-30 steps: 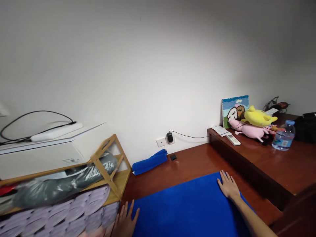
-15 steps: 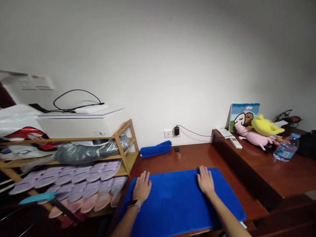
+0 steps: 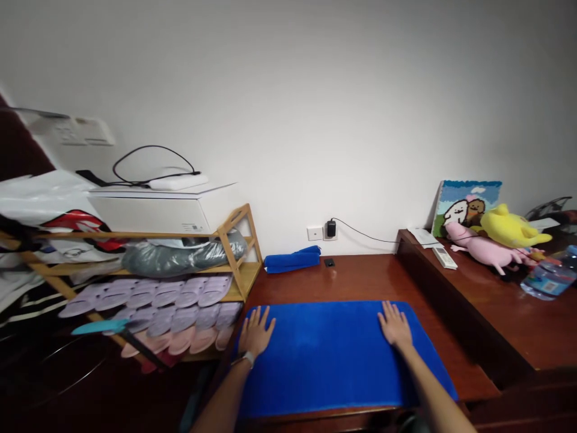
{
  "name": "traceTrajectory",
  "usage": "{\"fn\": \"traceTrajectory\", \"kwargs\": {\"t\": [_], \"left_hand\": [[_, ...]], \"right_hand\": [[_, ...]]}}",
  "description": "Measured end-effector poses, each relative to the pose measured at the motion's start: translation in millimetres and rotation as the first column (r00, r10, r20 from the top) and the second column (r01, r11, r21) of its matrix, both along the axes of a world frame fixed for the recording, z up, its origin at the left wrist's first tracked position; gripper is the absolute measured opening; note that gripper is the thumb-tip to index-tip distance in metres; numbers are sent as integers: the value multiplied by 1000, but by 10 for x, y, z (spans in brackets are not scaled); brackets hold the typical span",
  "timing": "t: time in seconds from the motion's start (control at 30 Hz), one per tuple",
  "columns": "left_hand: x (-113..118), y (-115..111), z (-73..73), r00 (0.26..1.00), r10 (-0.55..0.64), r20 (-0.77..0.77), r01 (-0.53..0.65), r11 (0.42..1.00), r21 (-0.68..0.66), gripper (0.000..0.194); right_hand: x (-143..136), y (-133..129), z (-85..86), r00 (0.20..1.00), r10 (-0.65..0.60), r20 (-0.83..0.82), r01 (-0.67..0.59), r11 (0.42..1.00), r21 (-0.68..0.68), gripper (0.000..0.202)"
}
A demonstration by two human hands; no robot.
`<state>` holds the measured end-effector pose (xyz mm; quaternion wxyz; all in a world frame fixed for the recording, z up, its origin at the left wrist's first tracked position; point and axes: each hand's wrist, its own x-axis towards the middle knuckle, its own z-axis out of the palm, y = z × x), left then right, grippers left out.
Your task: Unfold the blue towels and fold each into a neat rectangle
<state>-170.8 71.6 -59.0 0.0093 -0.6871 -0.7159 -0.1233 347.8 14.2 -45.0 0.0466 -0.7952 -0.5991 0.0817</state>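
A bright blue cloth [image 3: 324,361] lies spread flat on the reddish-brown wooden desk [image 3: 356,276]. My left hand [image 3: 256,332] rests palm down near the cloth's far left corner, fingers apart, with a watch strap around the wrist. Toward the far right corner, my right hand [image 3: 395,325] also lies flat on the cloth, its fingers spread. Neither hand grips anything. Behind the cloth, against the wall, sits a folded blue cloth [image 3: 292,260].
To the left stands a wooden rack [image 3: 246,276] with several slippers [image 3: 180,291] and a white box [image 3: 153,211] on top. On the raised right surface are a remote control [image 3: 445,258], plush toys [image 3: 509,227] and a water bottle [image 3: 550,276]. A black plug [image 3: 331,228] sits in the wall socket.
The view has shifted slightly. My hands are a little farther apart on the cloth, with the left fingers more spread. The cloth's far edge looks straighter.
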Motion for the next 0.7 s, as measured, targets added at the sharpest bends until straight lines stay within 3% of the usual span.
{"fn": "traceTrajectory", "kwargs": {"t": [0.07, 0.13, 0.2, 0.3, 0.4, 0.5, 0.6, 0.67, 0.7], "left_hand": [[-343, -50, -15, 1000, 22, -15, -22, 999, 25, 70], [-475, -102, 12, 1000, 20, -13, -20, 999, 29, 71], [-457, -129, 92, 1000, 24, 0, -24, 1000, 14, 71], [-319, -153, 269, 1000, 21, 15, -21, 1000, -20, 70], [-40, -293, 370, 999, -39, 24, 38, 999, 2, 68], [527, -623, 284, 970, -238, 49, 231, 966, 117, 64], [1209, -1019, 101, 851, -522, 58, 511, 849, 138, 57], [1492, -1207, 26, 795, -602, 76, 595, 798, 91, 56], [1534, -1261, 13, 794, -601, 90, 598, 799, 62, 56]], "right_hand": [[480, -76, -117, 997, -79, 20, 79, 997, 17, 77], [742, -125, -188, 993, -112, 25, 111, 994, 19, 80], [802, -135, -163, 990, -141, 19, 141, 990, -12, 81], [613, -132, 18, 982, -191, 4, 191, 981, -47, 80], [123, -241, 183, 987, -162, 5, 162, 984, 81, 77], [-680, -511, 191, 995, 95, 2, -93, 970, 224, 73], [-1559, -813, 126, 942, 332, -58, -314, 927, 204, 68], [-1971, -952, 111, 918, 382, -105, -363, 917, 168, 66], [-2087, -996, 118, 915, 386, -118, -368, 918, 151, 66]]}}
